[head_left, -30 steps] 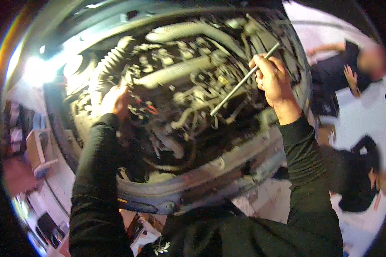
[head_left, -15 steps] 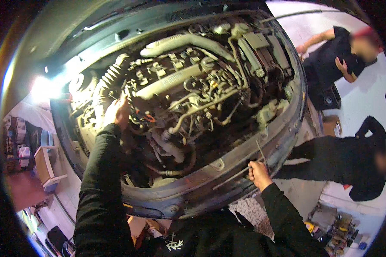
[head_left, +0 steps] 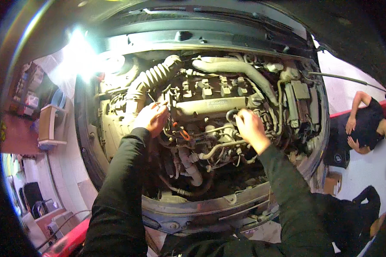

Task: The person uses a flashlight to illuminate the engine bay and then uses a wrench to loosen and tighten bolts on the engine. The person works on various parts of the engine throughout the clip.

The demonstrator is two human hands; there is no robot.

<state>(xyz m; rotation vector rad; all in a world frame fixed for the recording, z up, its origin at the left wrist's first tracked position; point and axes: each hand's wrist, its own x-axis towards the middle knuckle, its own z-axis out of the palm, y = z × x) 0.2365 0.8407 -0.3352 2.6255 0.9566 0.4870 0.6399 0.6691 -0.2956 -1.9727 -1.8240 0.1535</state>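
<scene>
Over the open engine bay, my left hand point(head_left: 153, 118) is closed at the left end of the valve cover point(head_left: 210, 106), close to the ribbed air intake hose point(head_left: 152, 81). A thin dark rod point(head_left: 153, 100) sticks up from its fingertips; its lower end is hidden. My right hand point(head_left: 251, 130) reaches over the front of the engine, fingers curled together beside a round black part point(head_left: 232, 115). Whatever those fingers grip is hidden. An orange loop point(head_left: 184, 135) lies below and right of my left hand.
A bright lamp point(head_left: 79, 55) shines at the far left. The front crossmember point(head_left: 193, 216) runs between me and the engine. The hood prop rod point(head_left: 347, 78) slants at the right. Two people are on the right, one with hands on the body point(head_left: 369, 124). A wooden stand point(head_left: 51, 126) is at left.
My right hand has left the front edge, where it held a thin metal rod, and moved in over the engine. My left hand stays by the intake hose. The view has turned.
</scene>
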